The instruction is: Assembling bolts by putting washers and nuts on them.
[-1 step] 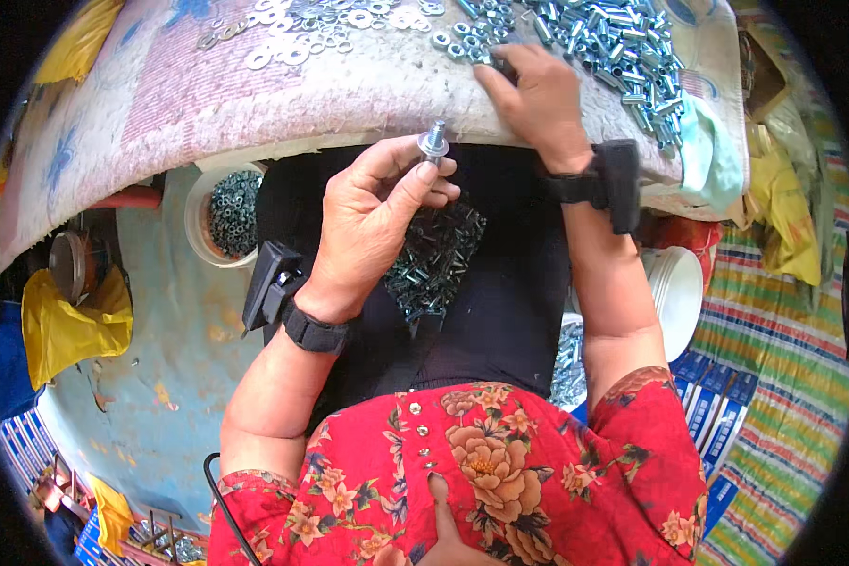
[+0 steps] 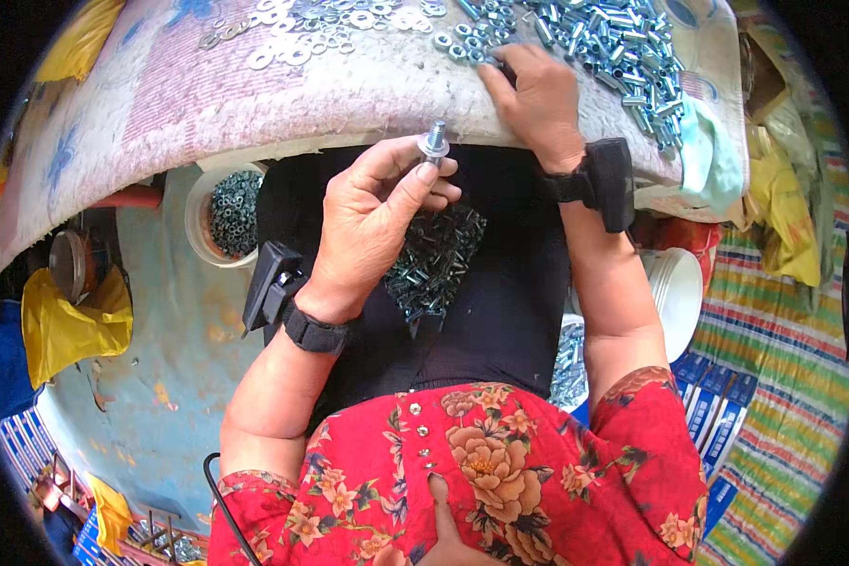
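My left hand holds a small silver bolt upright between thumb and fingers, with a washer on its shank, just below the table edge. My right hand lies palm down on the padded table, its fingertips in a scatter of silver nuts. What those fingertips grip is hidden. Flat washers lie to the left of the nuts and a heap of longer silver sleeves to the right. A pile of dark bolts rests on the black cloth in my lap.
A white bucket of washers stands under the table at left and another white bucket at right. Blue boxes lie on a striped mat. A yellow bag sits on the floor at left.
My right hand and wrist have crept slightly up and to the right on the table. My left hand and the bolt have stayed still.
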### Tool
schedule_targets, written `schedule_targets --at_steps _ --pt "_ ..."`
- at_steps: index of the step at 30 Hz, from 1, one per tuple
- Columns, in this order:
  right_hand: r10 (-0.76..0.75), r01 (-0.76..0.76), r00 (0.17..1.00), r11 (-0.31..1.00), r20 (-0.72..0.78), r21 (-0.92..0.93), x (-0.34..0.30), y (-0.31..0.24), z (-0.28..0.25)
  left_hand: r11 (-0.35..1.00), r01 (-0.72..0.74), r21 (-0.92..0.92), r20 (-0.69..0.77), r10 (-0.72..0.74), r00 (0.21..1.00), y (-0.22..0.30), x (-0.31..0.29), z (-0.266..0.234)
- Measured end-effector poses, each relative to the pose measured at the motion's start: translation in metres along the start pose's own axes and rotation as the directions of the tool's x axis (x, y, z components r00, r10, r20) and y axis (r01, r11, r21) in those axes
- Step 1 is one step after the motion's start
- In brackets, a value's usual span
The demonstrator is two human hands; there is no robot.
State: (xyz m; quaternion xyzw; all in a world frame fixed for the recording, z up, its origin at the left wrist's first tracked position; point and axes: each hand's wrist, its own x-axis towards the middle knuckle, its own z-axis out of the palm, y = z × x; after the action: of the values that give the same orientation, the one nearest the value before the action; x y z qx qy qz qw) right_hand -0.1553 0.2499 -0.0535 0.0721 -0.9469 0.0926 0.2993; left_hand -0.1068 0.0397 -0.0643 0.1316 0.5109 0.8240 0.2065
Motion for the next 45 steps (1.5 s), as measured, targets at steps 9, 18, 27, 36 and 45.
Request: schedule_targets --at_steps 9,18,27,36,45 --pt "0.027 -0.04 0.999 0.92 0.04 0.389 -0.004 -0.022 -0.034 0.998 0.061 -0.01 -0.02 -0.062 0.998 0.01 -0.004 0.0" --pt "-0.082 0.107 0.994 0.789 -0.07 0.605 -0.031 -0.069 -0.056 0.999 -0.033 0.035 0.022 0.032 0.999 0.013 -0.011 0.008" --pt "-0.055 0.024 0.998 0.698 0.02 0.715 -0.033 -0.068 -0.073 0.967 -0.149 0.208 0.036 0.145 0.989 0.018 -0.016 0.011" --pt "-0.228 0.023 0.933 0.81 0.279 0.586 -0.011 -0.066 -0.108 0.869 -0.276 0.411 0.102 0.258 0.961 0.022 -0.016 0.008" --pt "-0.348 0.222 0.894 0.891 0.283 0.397 -0.012 -0.071 -0.11 0.876 -0.243 0.416 0.176 0.185 0.967 0.033 -0.022 0.009"
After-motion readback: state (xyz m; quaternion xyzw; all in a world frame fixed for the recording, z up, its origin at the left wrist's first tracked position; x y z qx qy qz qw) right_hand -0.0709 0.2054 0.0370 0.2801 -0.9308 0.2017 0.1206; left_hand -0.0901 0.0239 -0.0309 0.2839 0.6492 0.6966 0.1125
